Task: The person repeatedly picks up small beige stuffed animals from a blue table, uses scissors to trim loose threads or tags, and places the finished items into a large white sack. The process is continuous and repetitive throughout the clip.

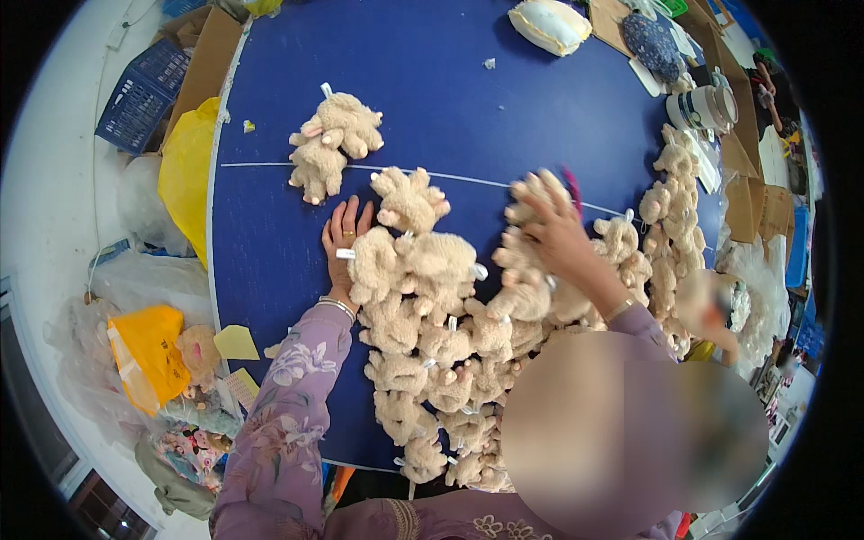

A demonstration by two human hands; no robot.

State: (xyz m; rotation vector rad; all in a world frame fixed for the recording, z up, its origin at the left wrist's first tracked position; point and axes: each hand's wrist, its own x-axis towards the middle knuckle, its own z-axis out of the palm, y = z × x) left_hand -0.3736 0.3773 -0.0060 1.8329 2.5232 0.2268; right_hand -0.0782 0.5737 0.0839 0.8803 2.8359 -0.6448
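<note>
A long heap of beige plush toys (441,360) runs down the blue table (432,108), from near the person's body up toward the middle. The left hand (344,236) lies flat beside the heap, fingers spread, touching one toy's edge. The right hand (558,229) presses down on a toy at the top, fingers curled over it. Two more plush toys (331,144) sit apart, further up. A white cushion (549,25) lies at the far edge, yellow bags (148,355) beside the table.
</note>
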